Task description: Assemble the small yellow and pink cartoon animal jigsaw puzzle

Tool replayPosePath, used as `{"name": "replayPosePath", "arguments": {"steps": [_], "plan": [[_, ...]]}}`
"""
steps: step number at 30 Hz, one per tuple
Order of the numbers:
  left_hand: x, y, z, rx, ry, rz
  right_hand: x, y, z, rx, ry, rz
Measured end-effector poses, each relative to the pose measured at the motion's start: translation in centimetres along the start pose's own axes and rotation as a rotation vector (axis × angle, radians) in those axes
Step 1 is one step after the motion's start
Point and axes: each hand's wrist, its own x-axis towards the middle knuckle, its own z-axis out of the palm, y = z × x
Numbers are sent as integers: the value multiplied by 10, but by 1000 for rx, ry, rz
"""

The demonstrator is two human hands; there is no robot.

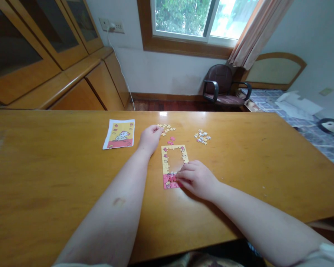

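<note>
A partly built jigsaw frame (164, 159), yellow with a pink bottom strip and a hollow middle, lies on the wooden table (58, 178). My right hand (196, 178) rests on its lower right corner, fingers curled and pressed onto the pink pieces there. My left hand (149, 138) reaches farther out, fingers closed at a small pile of loose yellow pieces (167, 129); what it pinches is hidden. Two pink pieces (171, 140) lie just above the frame. A pile of white pieces (202, 137) sits to the right.
A printed reference picture (119, 134) lies left of my left hand. Wooden cabinets (44, 55) stand along the left wall. A dark office chair (222, 87) is below the window, and a bed (308, 118) with papers sits at the right.
</note>
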Motion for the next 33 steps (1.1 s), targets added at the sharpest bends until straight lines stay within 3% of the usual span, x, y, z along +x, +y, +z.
{"name": "replayPosePath", "arguments": {"steps": [23,33], "plan": [[-4,6,-1,36,-29,-7,0,-7,-4,-20,-58,41],[-3,4,-1,26,-35,-1,0,-8,-5,3,-155,-47]]}}
